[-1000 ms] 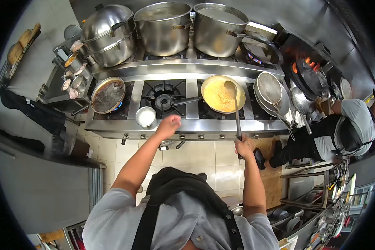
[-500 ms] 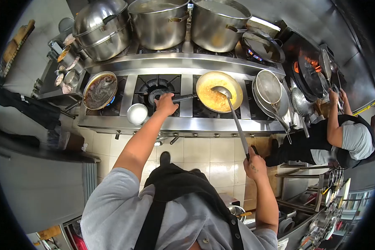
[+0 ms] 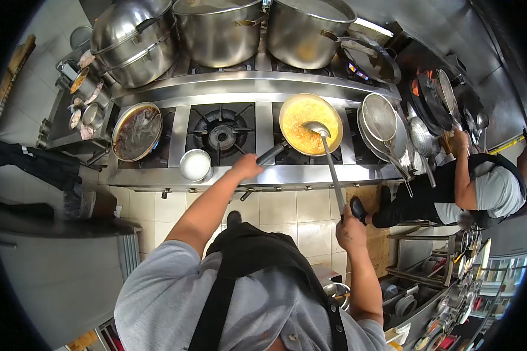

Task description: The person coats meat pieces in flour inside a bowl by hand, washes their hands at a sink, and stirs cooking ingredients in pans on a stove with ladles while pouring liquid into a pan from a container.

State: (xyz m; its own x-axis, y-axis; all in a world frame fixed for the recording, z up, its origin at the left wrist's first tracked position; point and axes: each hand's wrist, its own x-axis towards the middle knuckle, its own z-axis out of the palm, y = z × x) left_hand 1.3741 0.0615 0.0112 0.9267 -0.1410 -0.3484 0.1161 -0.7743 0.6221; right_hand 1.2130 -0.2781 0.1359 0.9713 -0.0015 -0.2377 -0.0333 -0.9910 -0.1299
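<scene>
The left hand (image 3: 247,166) is closed around the dark handle of the frying pan (image 3: 310,124), at the front edge of the stove (image 3: 263,175). The right hand (image 3: 351,229) is closed around the end of a long ladle (image 3: 332,164), whose bowl rests in the yellow food in the pan. The pan sits on the right front burner, its handle slanting down and left. Just left of the left hand stands a small steel bowl (image 3: 195,165). Farther left, a pan of dark liquid (image 3: 137,131) sits on another burner. Large pots (image 3: 216,29) stand behind. To the right, another person (image 3: 480,187) works near strainers (image 3: 380,120).
</scene>
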